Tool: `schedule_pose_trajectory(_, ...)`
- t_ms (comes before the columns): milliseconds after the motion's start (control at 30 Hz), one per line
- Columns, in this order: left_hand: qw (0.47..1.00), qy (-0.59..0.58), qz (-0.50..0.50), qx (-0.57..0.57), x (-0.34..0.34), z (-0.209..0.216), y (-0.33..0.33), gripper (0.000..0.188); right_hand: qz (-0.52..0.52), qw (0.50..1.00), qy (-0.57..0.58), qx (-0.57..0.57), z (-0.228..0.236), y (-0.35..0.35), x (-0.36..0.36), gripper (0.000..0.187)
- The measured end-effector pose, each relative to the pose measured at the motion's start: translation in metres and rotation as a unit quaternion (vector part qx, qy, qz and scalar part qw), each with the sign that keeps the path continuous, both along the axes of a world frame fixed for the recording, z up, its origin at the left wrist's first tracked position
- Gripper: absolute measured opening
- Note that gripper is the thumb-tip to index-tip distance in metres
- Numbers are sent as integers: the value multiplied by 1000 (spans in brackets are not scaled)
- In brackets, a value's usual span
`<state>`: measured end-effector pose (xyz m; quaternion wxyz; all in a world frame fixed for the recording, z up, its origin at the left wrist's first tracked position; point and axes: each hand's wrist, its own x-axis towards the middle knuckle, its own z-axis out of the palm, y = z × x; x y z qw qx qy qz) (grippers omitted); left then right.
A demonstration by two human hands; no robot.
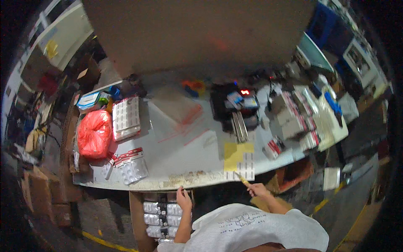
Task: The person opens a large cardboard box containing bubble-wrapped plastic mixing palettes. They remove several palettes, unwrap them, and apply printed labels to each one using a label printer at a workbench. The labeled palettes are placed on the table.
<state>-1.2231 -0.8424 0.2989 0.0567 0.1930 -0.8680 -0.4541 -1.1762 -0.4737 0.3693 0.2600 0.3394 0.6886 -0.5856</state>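
In my right hand [257, 190] is a slim yellow tool [244, 180] with a darker pointed tip; its exact kind is too small to make out. The tip rests at or just above a sheet of labels [247, 168], white labels on a yellow backing, at the table's front edge. My left hand [184, 198] is at the front edge, left of the sheet, fingers stretched forward and nothing visible in them. Below it stands an open carton [138, 218] of clear-wrapped packs [155, 219].
A red plastic bag [95, 134], label sheets [126, 115] and blister packs [133, 169] occupy the table's left side. A black device [222, 103] with a red display stands at the back. Small boxes [289, 119] are stacked on the right. A brown panel [193, 33] rises behind the table.
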Motion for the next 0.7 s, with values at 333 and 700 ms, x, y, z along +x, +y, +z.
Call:
schedule_pose_trajectory(333, 956, -108, 46, -269, -223, -58, -42, 65, 276, 917, 178, 228, -45, -117, -379, 37)
schedule_pose_trajectory(700, 942, -104, 27, -318, -230, -59, -42, 66, -130, 950, 281, -29, -69, -192, -661, 23)
